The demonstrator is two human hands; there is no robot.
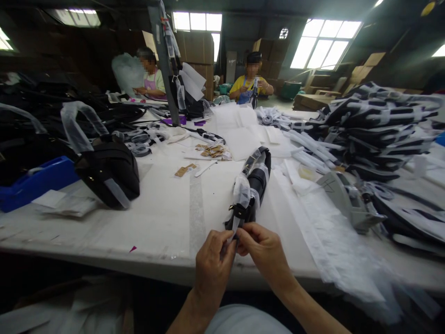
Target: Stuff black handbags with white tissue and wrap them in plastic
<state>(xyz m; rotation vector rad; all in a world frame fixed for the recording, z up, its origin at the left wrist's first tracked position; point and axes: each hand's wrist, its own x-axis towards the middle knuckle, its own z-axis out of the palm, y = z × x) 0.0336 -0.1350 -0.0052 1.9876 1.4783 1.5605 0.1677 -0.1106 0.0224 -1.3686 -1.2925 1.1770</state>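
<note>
A black strap bundle (259, 178), partly wrapped in white film and fitted with gold-coloured metal pieces, lies on the white table near its front edge. Its near end is pinched between the fingers of my left hand (216, 260). My right hand (262, 248) grips the same end from the right, thumb and fingertips pressed together. Both hands nearly touch, and the fingertips hide the very tip of the bundle. White wrapping (242, 191) covers part of its near half.
On the left stands a black handbag (109, 169) beside a blue tray (41, 178). Brown tags (213, 150) lie mid-table. To the right are a grey tape dispenser (347, 199), plastic sheets (333, 232) and stacked wrapped straps (382, 130). Two people work at the back.
</note>
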